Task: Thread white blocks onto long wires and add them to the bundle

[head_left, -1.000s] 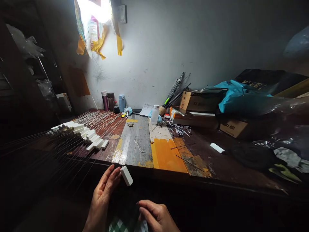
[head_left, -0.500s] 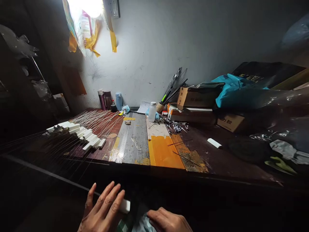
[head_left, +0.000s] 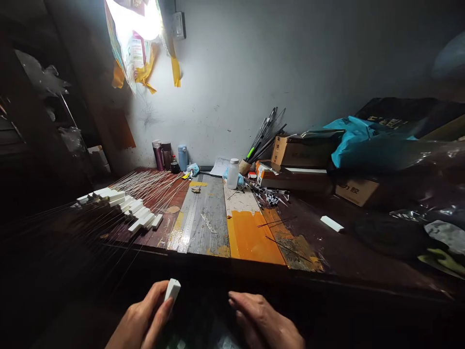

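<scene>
My left hand [head_left: 143,315] is low in the view, in front of the bench edge. Its thumb and fingers are closed on a white block [head_left: 173,289], held nearly upright with its end face showing a small dark mark. To the right of it, apart from the block, is my right hand [head_left: 265,317], back turned up. Its fingers are bent and pressed together; whatever they may hold is hidden in the dark. On the bench's left side lies a pile of similar white blocks [head_left: 136,208] with long thin wires [head_left: 152,184] about them.
Another white block [head_left: 332,224] lies on the right of the bench. An orange strip [head_left: 254,237], a steel ruler [head_left: 189,218] and a white bottle [head_left: 233,175] are in the middle. Flasks [head_left: 182,157] stand at the back, cardboard boxes [head_left: 301,150] at the right. Wires overhang the left front edge.
My left hand has turned from spread fingers over the white block to gripping it upright. My right hand has moved slightly right, away from pale plastic below. The view has shifted a little.
</scene>
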Demonstrator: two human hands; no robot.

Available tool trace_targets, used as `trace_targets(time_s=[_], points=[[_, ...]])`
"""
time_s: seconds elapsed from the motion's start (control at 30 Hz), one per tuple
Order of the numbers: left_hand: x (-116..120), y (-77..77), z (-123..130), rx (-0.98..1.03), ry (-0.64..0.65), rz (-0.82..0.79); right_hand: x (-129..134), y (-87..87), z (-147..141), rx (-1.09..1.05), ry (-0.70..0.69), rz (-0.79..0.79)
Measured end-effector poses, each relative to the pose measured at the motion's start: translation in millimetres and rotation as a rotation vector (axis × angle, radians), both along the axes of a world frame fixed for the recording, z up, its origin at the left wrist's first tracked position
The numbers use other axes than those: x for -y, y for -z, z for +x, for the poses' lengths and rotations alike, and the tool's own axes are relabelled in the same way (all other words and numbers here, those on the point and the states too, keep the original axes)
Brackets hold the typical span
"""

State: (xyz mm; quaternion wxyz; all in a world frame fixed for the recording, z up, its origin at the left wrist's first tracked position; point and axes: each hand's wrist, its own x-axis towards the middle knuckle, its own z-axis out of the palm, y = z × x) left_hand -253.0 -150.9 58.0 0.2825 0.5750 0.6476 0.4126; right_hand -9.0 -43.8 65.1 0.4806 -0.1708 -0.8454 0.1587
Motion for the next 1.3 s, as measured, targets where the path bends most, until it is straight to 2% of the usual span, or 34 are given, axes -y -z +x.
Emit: trace_targets(time_s=[0.1, 0.17, 0.27, 0.5, 0.73, 0.97, 1.13, 1.23, 1.3], points=[[-31, 15.1, -1, 0.401, -0.013, -0.148, -11, 16.5, -27, -0.029, -0.081, -0.037], [-50, 30.6, -3, 0.648, -0.037, -0.227, -18, 20.3, -41, 0.005, -0.094, -0.058], [-69, 50.8, -4, 0.857, -0.080, -0.294, -27, 20.6, -55, 0.124, -0.072, -0.096], [-86, 67.9, -7, 0.952, -0.100, -0.201, -44, 26.0, -81, 0.205, 0.001, -0.132], [-95, 86.0, -16, 0.945, -0.082, -0.223, -68, 30.4, -110, 0.281, 0.088, -0.174], [-94, 79.6, -11, 0.934, -0.070, -0.184, -84, 35.4, -135, 0.424, 0.105, -0.151], [-95, 69.3, -12, 0.908, -0.074, -0.216, -82, 35.4, -132, 0.360, 0.102, -0.150], [-91, 55.4, -17, 0.854, -0.072, -0.304, -78, 25.6, -120, 0.314, 0.094, -0.114], [-84, 40.4, -18, 0.826, -0.021, -0.307, -75, 14.2, -107, 0.329, 0.085, -0.040]])
